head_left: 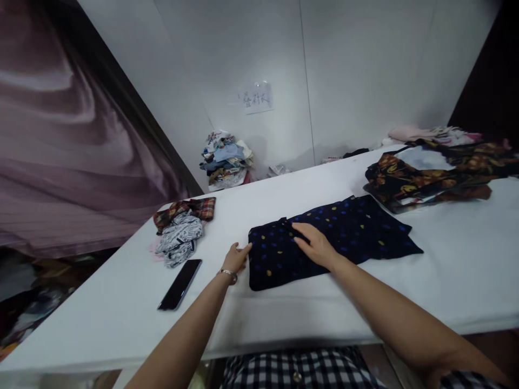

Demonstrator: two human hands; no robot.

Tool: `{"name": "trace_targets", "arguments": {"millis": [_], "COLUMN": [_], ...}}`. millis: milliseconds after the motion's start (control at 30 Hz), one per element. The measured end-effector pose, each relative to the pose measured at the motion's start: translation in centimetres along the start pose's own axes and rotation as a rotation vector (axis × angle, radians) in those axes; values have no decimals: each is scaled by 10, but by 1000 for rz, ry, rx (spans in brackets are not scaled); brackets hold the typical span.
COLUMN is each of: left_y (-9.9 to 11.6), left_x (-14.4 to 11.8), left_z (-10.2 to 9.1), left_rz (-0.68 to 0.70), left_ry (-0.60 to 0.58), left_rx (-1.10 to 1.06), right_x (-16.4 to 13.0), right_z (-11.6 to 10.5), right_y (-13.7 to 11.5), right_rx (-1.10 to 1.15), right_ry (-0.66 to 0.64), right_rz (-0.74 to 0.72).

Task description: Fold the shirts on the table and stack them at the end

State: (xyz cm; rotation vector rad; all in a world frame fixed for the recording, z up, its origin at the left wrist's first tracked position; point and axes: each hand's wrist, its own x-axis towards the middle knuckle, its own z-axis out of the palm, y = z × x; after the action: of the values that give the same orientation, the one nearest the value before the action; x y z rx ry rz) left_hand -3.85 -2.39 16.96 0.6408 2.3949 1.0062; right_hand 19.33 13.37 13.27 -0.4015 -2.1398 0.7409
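A dark navy shirt point(344, 232) with small blue and yellow spots lies folded lengthwise on the white table point(227, 319). Its narrow left end has a straight edge, while the right end spreads unevenly. My left hand point(237, 258), with a bracelet at the wrist, is at that left edge, thumb touching the cloth and fingers apart; the lower fingers are partly hidden. Resting on the shirt's left half is my right hand point(317, 246), its thumb and fingers apart, palm down.
Left of the shirt lie a black phone point(180, 284) and a small heap of crumpled clothes point(181, 235). A tall clothes stack point(226, 159) stands by the wall. At the right is a pile of brown-patterned garments point(425, 175). A handwritten paper point(258, 98) hangs on the wall.
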Motion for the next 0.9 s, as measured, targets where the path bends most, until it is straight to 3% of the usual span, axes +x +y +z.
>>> {"name": "trace_targets", "arguments": {"millis": [67, 133, 200, 300, 400, 567, 633, 700, 800, 900], "left_y": [-5, -6, -5, -8, -13, -16, -17, -17, -19, -20], "left_x": [1, 3, 7, 10, 11, 9, 7, 6, 6, 10], "left_z": [11, 22, 29, 32, 31, 32, 32, 31, 30, 29], "left_rz": [-23, -9, 19, 41, 58, 82, 95, 107, 120, 131], "left_ry": [-39, -76, -84, -60, -45, -4, 0, -2, -17, -42], "left_rx": [-30, -61, -79, -70, -34, 50, 63, 64, 52, 33], "right_x": [-3, -6, -7, -3, 14, 61, 75, 82, 82, 74], "right_z": [7, 13, 17, 15, 17, 49, 59, 55, 31, 11], "right_y": [-11, -18, -20, -20, -26, -35, -26, -9, 20, 29], "right_rx": [-85, -196, -299, -404, -415, -312, -375, -504, -664, -747], "right_ry": [-191, -411, -520, -447, -376, -517, -594, -596, -505, -411], "right_rz": [-40, 28, 123, 191, 145, -36, 57, 243, 453, 534]}}
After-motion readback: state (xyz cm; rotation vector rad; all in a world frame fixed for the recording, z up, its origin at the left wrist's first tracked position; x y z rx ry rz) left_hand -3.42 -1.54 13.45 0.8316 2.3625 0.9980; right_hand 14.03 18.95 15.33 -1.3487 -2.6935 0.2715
